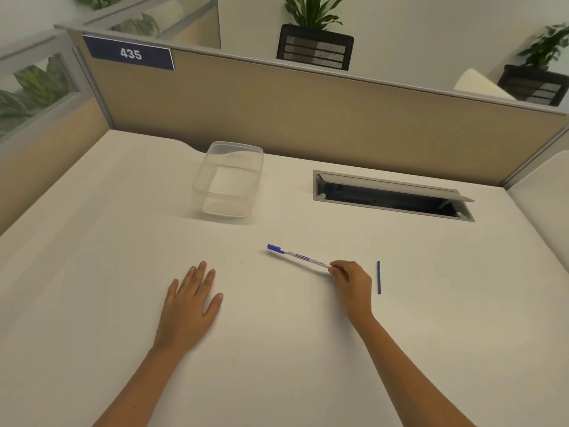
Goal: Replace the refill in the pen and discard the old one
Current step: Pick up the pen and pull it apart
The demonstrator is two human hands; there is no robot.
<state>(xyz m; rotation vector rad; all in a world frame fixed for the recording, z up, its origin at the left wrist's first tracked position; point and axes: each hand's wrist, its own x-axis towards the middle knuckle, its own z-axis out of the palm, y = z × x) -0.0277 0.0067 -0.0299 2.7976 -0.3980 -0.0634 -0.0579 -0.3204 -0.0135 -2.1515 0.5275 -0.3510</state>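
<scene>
A white pen (300,258) with a blue cap lies on the white desk (277,349), cap end pointing far left. My right hand (351,282) pinches the pen's near right end with its fingertips. A thin blue refill (378,277) lies on the desk just right of that hand, apart from it. My left hand (192,300) rests flat on the desk with fingers spread, well left of the pen and holding nothing.
A clear plastic container (229,178) stands open at the back centre. An open cable hatch (391,195) is sunk into the desk at the back right. A tan partition (308,112) closes the far edge, with potted plants behind it.
</scene>
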